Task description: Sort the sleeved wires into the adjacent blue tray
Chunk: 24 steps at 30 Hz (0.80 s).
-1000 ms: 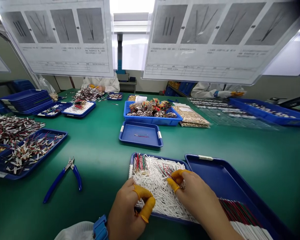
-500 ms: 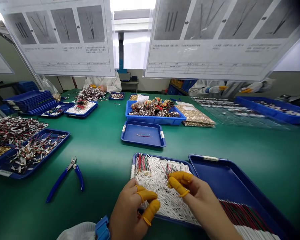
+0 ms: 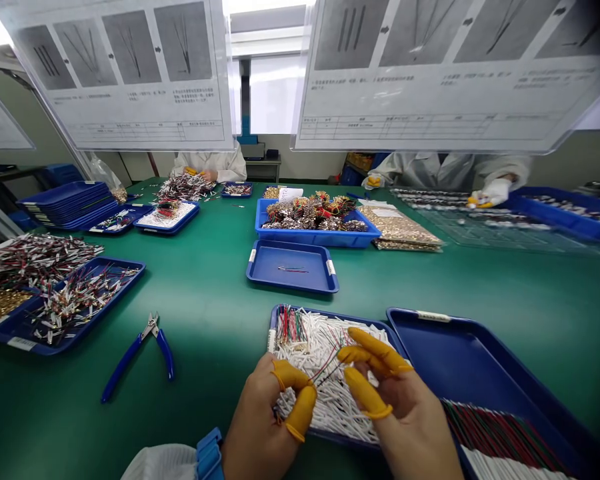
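**Left hand pinches thin coloured wires above a tray of white-sleeved leads**

The left hand (image 3: 263, 407) has its yellow-cotted thumb and forefinger (image 3: 300, 413) pressed close together on a few thin coloured wires (image 3: 325, 367). The wires leave that pinch and fan up and to the right, toward the right hand (image 3: 405, 413). Its yellow-cotted fingertips (image 3: 377, 350) stand spread, with the thumb well apart from them. The wires reach the gap near those fingertips, but whether the right hand grips any of them is hard to tell.

Both hands hover over a blue tray (image 3: 330, 317) heaped with white-sleeved leads, and a bundle of red and green wires (image 3: 290, 328) sits in its far left corner. Just right of it lies a second blue tray (image 3: 460, 353), with a bundle of red and green leads (image 3: 500, 433) in its near part.

Blue-handled side cutters (image 3: 125, 367) rest on the green bench mat (image 3: 205, 287) to the left. Farther off, a small blue tray (image 3: 293, 267) holds a few wires. Two co-workers in white sleeves, one far ahead (image 3: 210, 167) and one far right (image 3: 495, 193), work under hanging instruction sheets (image 3: 115, 73).
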Available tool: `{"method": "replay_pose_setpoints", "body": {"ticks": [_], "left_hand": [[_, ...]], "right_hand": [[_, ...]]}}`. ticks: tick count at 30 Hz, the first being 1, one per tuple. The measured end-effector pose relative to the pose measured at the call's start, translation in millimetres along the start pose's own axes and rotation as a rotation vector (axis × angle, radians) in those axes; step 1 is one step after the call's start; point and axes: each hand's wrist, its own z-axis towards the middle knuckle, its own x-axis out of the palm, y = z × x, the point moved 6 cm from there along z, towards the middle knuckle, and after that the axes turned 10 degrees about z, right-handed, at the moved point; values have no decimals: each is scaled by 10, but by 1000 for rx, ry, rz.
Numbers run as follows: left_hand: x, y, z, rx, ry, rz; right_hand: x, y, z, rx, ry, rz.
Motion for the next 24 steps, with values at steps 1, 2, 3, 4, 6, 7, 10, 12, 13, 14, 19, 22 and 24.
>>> {"method": "replay_pose_setpoints", "body": {"ticks": [1, 2, 3, 4, 6, 7, 10, 12, 13, 14, 19, 22, 24], "left_hand": [[-2, -20, 2, 20, 4, 23], [-3, -43, 5, 45, 8, 46], [-4, -66, 8, 74, 11, 68], [-6, -88, 11, 103, 10, 89], [-9, -124, 14, 150, 8, 125], [-9, -141, 14, 168, 8, 139], [-2, -189, 17, 203, 15, 160], [13, -218, 20, 214, 35, 164], [21, -228, 22, 215, 49, 162], [26, -233, 24, 213, 59, 163], [-1, -174, 28, 156, 51, 171], [-23, -144, 28, 152, 32, 165], [-19, -150, 28, 163, 40, 159]], "right_hand": [[-18, 55, 18, -38, 5, -49], [-32, 112, 37, -86, 13, -112], [-40, 168, 55, -138, 25, -185], [-47, 218, 71, -190, 37, -262], [-40, 282, 99, -259, 89, -408], [-25, 294, 108, -275, 136, -464], [36, 289, 100, -299, 291, -562], [36, 288, 95, -331, 287, -584], [12, 289, 102, -347, 242, -585], [-24, 287, 118, -356, 183, -584], [-186, 256, 239, -315, 65, -558], [-99, 249, 229, -265, 218, -571], [-10, 255, 179, -272, 297, -567]]}}
